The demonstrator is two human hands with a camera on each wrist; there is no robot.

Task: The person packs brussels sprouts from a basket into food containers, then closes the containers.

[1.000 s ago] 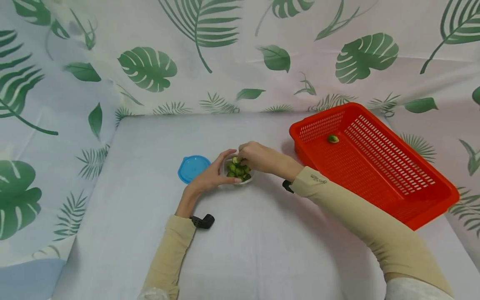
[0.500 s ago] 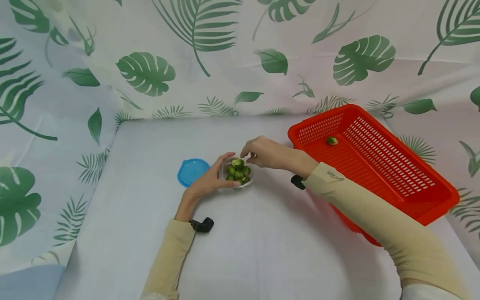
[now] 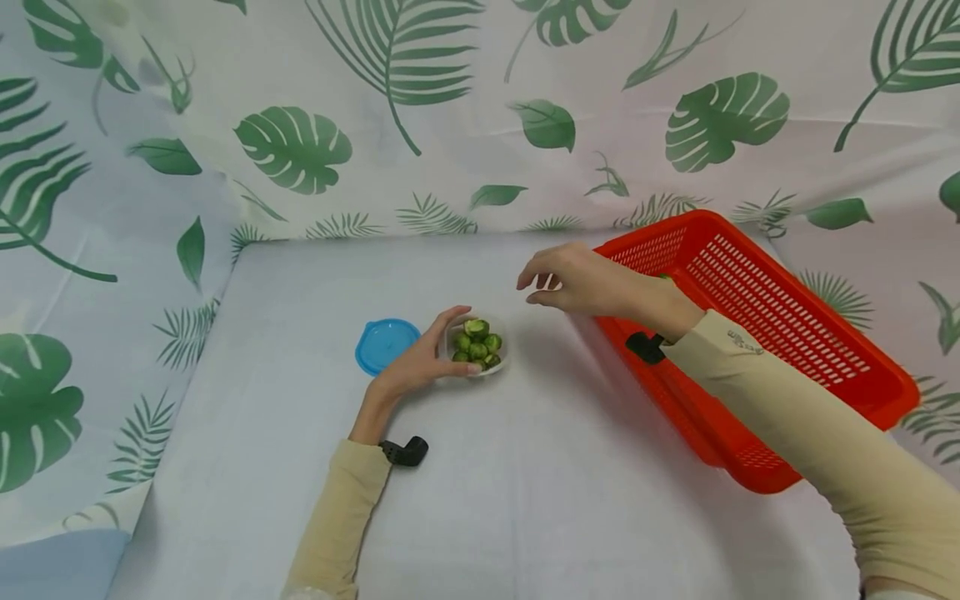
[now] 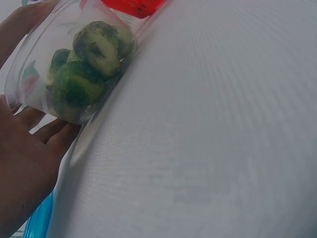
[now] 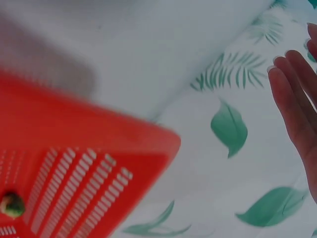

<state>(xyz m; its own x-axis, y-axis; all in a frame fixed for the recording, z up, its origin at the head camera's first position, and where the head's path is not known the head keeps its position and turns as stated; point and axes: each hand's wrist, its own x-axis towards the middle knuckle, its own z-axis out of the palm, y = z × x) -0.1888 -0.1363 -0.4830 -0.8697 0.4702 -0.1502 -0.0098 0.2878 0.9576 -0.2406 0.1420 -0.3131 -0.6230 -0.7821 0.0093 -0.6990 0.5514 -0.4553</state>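
My left hand (image 3: 422, 357) holds a small clear plastic container (image 3: 505, 354) on the table, thumb and fingers around its side. Several green Brussels sprouts (image 3: 477, 343) fill it; in the left wrist view, sprouts (image 4: 81, 82) show through the clear wall. My right hand (image 3: 573, 279) is raised in front of the red basket's left end, fingers loosely bent and nothing between them. In the right wrist view the fingers (image 5: 290, 99) appear at the right edge, apart from the basket.
A large red perforated plastic basket (image 3: 750, 477) stands on the right. One Brussels sprout (image 5: 12, 204) lies inside it, mostly hidden behind my right hand in the head view. A blue lid (image 3: 384, 342) lies left of the container. A leaf-patterned cloth (image 3: 450, 125) hangs behind the table.
My right hand has lifted out of the container and moved right, toward the basket, its fingers opening. The sprouts are now uncovered. My left hand stays at the container.
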